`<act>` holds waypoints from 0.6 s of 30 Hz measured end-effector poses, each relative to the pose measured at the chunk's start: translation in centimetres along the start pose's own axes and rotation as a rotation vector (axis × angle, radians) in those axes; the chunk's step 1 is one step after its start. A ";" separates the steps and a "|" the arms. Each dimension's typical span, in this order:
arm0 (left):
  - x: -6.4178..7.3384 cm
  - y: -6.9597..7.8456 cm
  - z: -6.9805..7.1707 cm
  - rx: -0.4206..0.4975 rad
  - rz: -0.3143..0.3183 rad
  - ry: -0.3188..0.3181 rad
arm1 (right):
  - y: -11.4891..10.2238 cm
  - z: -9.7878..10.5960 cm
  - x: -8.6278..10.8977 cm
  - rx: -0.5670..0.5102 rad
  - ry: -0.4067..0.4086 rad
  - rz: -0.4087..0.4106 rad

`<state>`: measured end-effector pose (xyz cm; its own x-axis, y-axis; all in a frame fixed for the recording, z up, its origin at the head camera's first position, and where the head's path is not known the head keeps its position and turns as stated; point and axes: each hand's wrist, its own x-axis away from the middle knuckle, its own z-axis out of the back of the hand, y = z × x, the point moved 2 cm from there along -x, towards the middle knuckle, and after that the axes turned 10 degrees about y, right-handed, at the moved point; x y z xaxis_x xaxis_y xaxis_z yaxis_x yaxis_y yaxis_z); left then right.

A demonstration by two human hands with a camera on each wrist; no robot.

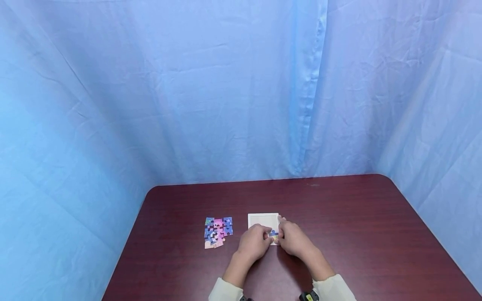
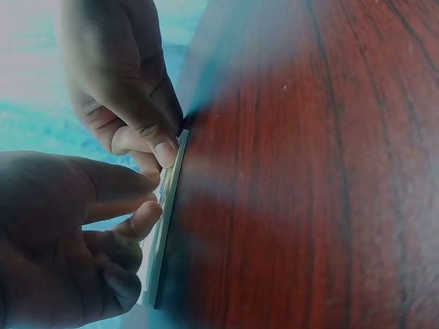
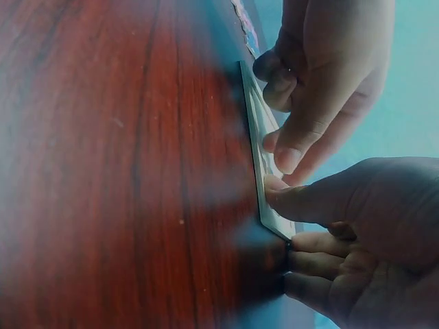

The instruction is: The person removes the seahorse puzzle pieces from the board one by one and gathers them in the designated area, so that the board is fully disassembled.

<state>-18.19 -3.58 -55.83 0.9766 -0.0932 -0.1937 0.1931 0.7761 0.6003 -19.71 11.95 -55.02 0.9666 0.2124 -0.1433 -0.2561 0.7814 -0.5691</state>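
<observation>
A small square white puzzle tray lies on the table in front of me. In its near right corner are blue and yellow puzzle pieces, partly covered by fingers. My left hand reaches over the tray's near side, its thumb and index finger pinching at a piece there. My right hand grips the tray's right edge, with the thumb on top at the pieces and the other fingers along the outer side. Both wrist views show the tray's thin edge, with the left hand and right hand meeting over it.
Left of the tray lies a group of pink, blue and purple puzzle pieces, some overlapping at its near end. The dark red wooden table has rounded far corners. Blue curtains hang behind it and at both sides.
</observation>
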 end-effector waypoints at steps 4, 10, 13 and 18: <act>-0.1 0.0 -0.2 -0.042 0.002 0.012 | 0.0 0.1 0.0 -0.007 0.001 0.004; -0.3 0.0 -0.4 -0.062 0.011 0.043 | 0.0 0.3 0.0 -0.001 0.009 0.021; -0.3 0.0 -0.3 -0.049 0.020 0.057 | 0.1 0.3 0.0 -0.009 0.006 0.041; -0.2 -0.1 -0.4 -0.042 0.029 0.069 | 0.3 0.3 -0.1 -0.017 -0.038 0.028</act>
<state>-18.48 -3.42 -56.15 0.9726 -0.0283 -0.2309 0.1596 0.8034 0.5737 -19.89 12.38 -54.96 0.9580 0.2561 -0.1288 -0.2823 0.7649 -0.5790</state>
